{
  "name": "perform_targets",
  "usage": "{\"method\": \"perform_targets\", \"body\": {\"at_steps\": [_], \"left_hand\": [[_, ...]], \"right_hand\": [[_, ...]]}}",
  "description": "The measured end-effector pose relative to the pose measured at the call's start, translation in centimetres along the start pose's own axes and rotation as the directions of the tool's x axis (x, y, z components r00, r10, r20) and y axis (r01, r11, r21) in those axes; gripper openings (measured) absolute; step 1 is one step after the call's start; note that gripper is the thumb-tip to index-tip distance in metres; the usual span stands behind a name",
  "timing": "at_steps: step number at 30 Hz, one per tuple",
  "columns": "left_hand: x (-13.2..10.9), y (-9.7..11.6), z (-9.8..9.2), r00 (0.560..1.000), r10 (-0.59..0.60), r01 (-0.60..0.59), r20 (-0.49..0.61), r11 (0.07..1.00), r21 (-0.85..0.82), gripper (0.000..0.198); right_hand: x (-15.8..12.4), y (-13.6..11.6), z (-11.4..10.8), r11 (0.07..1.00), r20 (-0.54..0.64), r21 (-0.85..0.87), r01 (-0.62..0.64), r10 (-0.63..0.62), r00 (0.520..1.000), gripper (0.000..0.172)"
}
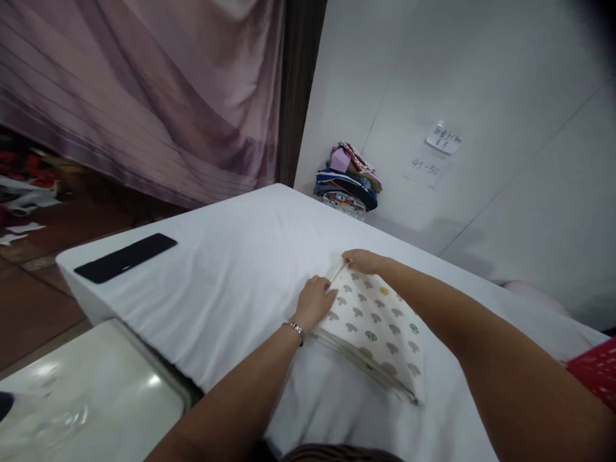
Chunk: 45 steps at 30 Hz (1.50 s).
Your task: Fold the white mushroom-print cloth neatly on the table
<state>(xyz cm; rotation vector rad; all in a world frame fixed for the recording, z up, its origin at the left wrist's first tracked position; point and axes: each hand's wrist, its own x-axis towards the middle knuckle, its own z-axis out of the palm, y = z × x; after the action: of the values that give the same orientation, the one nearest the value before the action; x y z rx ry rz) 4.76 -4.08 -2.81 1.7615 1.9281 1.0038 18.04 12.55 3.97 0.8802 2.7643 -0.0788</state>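
Note:
A folded white cloth [368, 327] printed with grey, green and yellow mushrooms lies on the white-covered table in front of me. Its layered edges show along the near side. My right hand [364, 260] reaches across to the far corner and pinches the fabric there. At the left edge, my left hand [316, 300] has its thumb on top of the fabric and its fingers curled against the edge. A bracelet [295, 330] circles my left wrist.
A flat black object [126, 258] lies at the table's left end. Folded textiles [347, 178] are stacked by the wall under handwritten paper notes [443, 140]. A pale glossy surface [96, 391] stands at lower left, and a pink curtain [192, 83] hangs behind.

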Motion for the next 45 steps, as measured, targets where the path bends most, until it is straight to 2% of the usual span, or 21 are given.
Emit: {"method": "perform_targets", "body": {"at_steps": [5, 15, 23, 30, 45], "left_hand": [[-0.1, 0.1, -0.1, 1.0, -0.019, 0.02, -0.016, 1.0, 0.024, 0.013], [-0.2, 0.5, -0.4, 0.99, -0.138, 0.138, -0.002, 0.99, 0.015, 0.017], [-0.4, 0.9, -0.6, 0.998, -0.011, 0.013, -0.066, 1.0, 0.028, 0.01], [-0.3, 0.4, -0.1, 0.992, -0.115, 0.115, -0.046, 0.993, -0.001, 0.009], [-0.1, 0.1, 0.2, 0.986, -0.159, 0.156, -0.043, 0.986, -0.061, 0.009]], "right_hand": [[0.3, -0.1, 0.0, 1.0, -0.03, 0.02, -0.023, 0.024, 0.999, 0.018], [0.9, 0.0, 0.5, 0.999, -0.063, 0.046, -0.028, 0.031, 0.998, 0.017], [1.3, 0.2, 0.8, 0.998, -0.072, 0.066, -0.022, 0.027, 0.997, 0.017], [1.7, 0.4, 1.0, 0.997, -0.058, 0.075, -0.008, 0.013, 0.998, 0.02], [2.6, 0.8, 1.1, 0.995, -0.006, 0.1, -0.006, 0.007, 1.0, 0.019]]}}
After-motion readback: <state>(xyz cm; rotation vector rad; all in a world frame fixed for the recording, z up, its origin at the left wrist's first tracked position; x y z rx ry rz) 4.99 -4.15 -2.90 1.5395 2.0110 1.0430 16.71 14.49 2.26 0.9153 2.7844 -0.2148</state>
